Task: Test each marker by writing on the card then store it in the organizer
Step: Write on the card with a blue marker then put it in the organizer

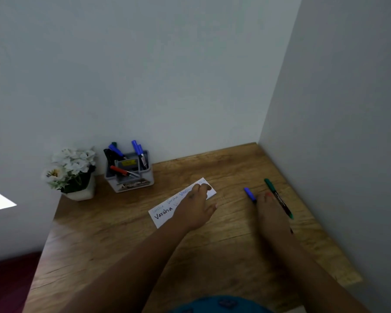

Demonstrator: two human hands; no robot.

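A white card (163,214) with a word written on it several times lies on the wooden desk (212,245). My left hand (196,208) rests flat on the card's right part, fingers spread. My right hand (270,211) lies over a blue-capped marker (250,194), whose cap end sticks out to the left of my fingers; whether the fingers grip it is unclear. A green marker (278,197) lies just right of that hand. The grey organizer (131,181) stands at the back, holding several blue, black and red markers.
A white pot of white flowers (71,172) stands left of the organizer. Walls close the desk at the back and on the right. The desk's left edge drops to a dark red floor.
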